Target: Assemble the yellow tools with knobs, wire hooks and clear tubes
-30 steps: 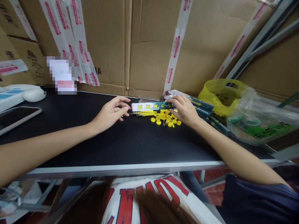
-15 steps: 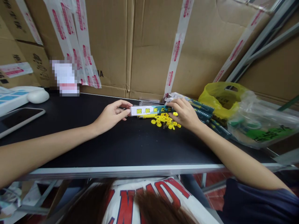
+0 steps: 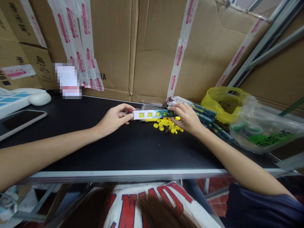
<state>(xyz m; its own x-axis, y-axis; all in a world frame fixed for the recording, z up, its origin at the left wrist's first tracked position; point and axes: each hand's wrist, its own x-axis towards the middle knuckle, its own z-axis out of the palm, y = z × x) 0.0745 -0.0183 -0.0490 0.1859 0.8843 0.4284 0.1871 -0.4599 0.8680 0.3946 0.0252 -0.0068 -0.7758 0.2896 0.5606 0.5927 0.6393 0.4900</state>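
Observation:
A slim white and teal cardboard box (image 3: 152,114) with yellow characters along its side is held level above the black table. My left hand (image 3: 118,116) pinches its left end between thumb and fingers. My right hand (image 3: 187,117) grips the other end, its fingers covering that part of the box. Just below and behind the box lie a yellow rod-shaped piece (image 3: 152,120) and a heap of small yellow plastic caps (image 3: 174,126), with a few small dark metal bits among them. Clear plastic pieces (image 3: 152,107) lie behind the box.
Several similar teal boxes (image 3: 205,118) are piled right of my right hand. Beyond them are a yellow plastic bag (image 3: 223,104) and a clear bag (image 3: 268,126) with green print. A phone (image 3: 21,122) and a white mouse (image 3: 40,98) lie left. Large cartons (image 3: 154,63) wall the back.
Both hands keep hold of the box, which is turned very slightly and a little lower in view. The whole view has shifted slightly; the caps lie as before.

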